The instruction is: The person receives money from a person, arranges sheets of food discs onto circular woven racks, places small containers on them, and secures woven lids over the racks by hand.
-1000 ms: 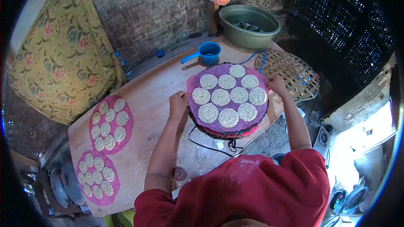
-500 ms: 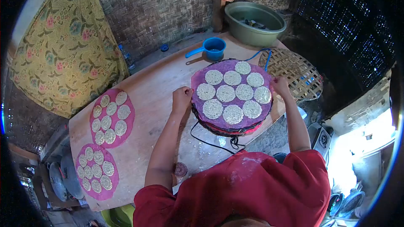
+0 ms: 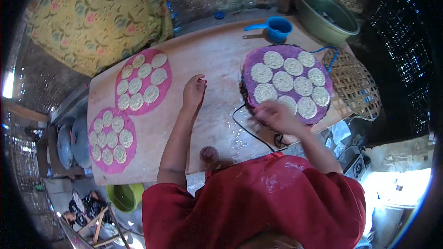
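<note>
My left hand (image 3: 194, 93) is over the middle of the table, its fingers curled together; whether anything small is in them I cannot make out. My right hand (image 3: 276, 114), blurred, passes over the near edge of a round stack topped by a purple cloth (image 3: 272, 92) with several pale round discs (image 3: 283, 81). Two pink cloths, one upper (image 3: 148, 81) and one lower (image 3: 106, 127), lie flat at the table's left, each bearing several similar discs. A small dark reddish round object (image 3: 209, 154) sits near the table's front edge.
A blue dipper (image 3: 278, 28) stands behind the stack, with a large green basin (image 3: 325, 16) at the back right. A woven bamboo tray (image 3: 353, 83) is right of the stack. A black cord (image 3: 247, 129) runs across the table (image 3: 217, 46). A green tub (image 3: 123, 197) is below.
Both hands have come away from the sides of the purple cloth. The right has moved to its near edge, and the left is farther from the stack. The view has shifted left.
</note>
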Tool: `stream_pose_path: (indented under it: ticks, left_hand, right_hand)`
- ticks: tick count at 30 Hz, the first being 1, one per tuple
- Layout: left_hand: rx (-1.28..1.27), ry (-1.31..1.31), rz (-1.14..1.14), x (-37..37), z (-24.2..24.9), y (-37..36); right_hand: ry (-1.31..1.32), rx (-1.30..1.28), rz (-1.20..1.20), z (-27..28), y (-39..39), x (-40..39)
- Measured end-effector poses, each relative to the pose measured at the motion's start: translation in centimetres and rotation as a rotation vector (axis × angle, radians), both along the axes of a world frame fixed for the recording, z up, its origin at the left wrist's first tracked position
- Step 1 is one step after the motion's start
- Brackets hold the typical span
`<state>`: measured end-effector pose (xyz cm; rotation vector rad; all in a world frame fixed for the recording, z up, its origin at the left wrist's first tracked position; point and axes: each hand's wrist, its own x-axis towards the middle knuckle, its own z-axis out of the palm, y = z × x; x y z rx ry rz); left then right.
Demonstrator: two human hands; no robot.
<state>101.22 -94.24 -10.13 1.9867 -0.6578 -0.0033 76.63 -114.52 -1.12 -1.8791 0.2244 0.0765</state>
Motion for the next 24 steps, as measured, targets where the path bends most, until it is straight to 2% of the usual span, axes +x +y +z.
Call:
stream_pose_path:
  ticks: [2,3,5,6,8,9,11,12,13,15,16,18,19,20,22,24]
  left_hand:
    - [-0.047,-0.089,0.039,-0.6,-1.4,1.5]
    - [-0.105,-0.181,0.059,-0.8,-2.2,2.1]
    - [-0.045,-0.246,0.09,-0.9,-3.1,3.3]
    - [0.009,-0.311,0.111,-0.8,-3.4,3.4]
    - [-0.023,-0.305,0.117,-1.2,-3.3,3.3]
    - [-0.043,-0.303,0.146,-1.3,-3.3,3.2]
    - [-0.028,-0.342,0.127,-1.0,-3.5,3.5]
    - [0.007,-0.382,0.127,-1.0,-3.6,3.4]
    - [0.016,-0.338,0.139,-1.4,-3.2,3.4]
    - [0.028,-0.354,0.14,-1.3,-3.0,3.3]
    - [0.055,-0.369,0.151,-1.3,-3.3,3.3]
    - [0.014,-0.329,0.143,-1.3,-3.5,3.2]
    - [0.039,-0.341,0.147,-1.4,-3.2,3.2]
    - [0.066,-0.352,0.153,-1.4,-2.9,3.2]
    - [0.052,-0.338,0.139,-1.3,-2.9,3.2]
    - [0.092,-0.333,0.146,-1.3,-3.0,3.3]
  right_hand:
    - [-0.055,-0.072,0.374,-1.6,6.7,1.2]
    - [-0.145,-0.135,0.469,-4.7,9.2,2.2]
    - [-0.242,-0.235,0.454,-9.8,13.7,3.4]
    - [-0.237,-0.244,0.438,-9.6,15.0,3.7]
    - [-0.07,-0.3,0.58,-8.7,16.0,3.9]
    - [-0.062,-0.317,0.56,-9.0,15.4,3.7]
    - [-0.099,-0.177,0.359,-9.4,14.3,3.9]
    - [-0.191,-0.12,0.321,-6.3,12.3,3.5]
    - [-0.139,-0.128,0.242,-2.3,10.1,2.6]
    - [-0.067,-0.196,0.053,0.3,4.3,1.5]
    - [0.068,-0.117,-0.065,2.9,1.7,0.2]
    - [-0.001,-0.538,-0.235,3.3,-3.7,-2.8]
    - [-0.015,-0.179,-0.321,2.2,-6.3,-4.2]
    - [-0.013,-0.188,-0.332,2.2,-7.6,-5.5]
    - [0.119,-0.603,-0.369,2.4,-9.0,-7.2]
    - [0.158,-0.675,-0.348,2.2,-8.6,-7.7]
